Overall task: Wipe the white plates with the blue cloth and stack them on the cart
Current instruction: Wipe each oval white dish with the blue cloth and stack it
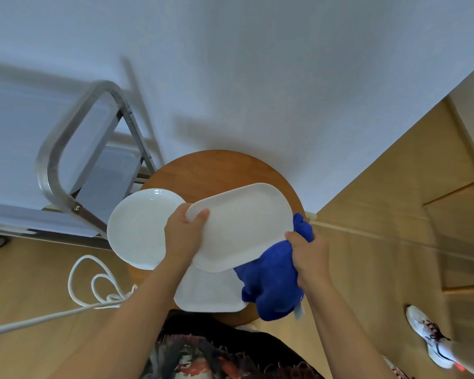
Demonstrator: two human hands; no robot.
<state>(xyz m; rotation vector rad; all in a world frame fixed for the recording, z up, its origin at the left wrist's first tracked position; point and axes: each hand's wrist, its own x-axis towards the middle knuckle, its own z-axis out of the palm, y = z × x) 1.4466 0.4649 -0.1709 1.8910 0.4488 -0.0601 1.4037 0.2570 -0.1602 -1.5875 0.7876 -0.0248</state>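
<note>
1. Three white plates were seen over the round table [203, 170]; the cart [66, 170] stood left of it.
2. The oval plate [244, 225] was gripped by the left hand [182, 236].
3. The blue cloth [271, 280] was clutched by the right hand [309, 255] at the plate's right edge; wiping seemed in hand, stacking due next.

We see three white plates: an oval plate [244, 225] at the centre, a round plate [138, 228] to its left, and a squarish plate [208, 294] nearer us. The cloth [271, 280] on the right is deep blue, with a small white tag. Under them the round table [203, 170] is warm reddish-brown wood. On the far left the cart [66, 165] is silvery metal with pale shelves. We find the floor [381, 269] light tan, the rope [93, 285] on the near left white, and the shoe [433, 337] on the near right white with dark and red markings.
</note>
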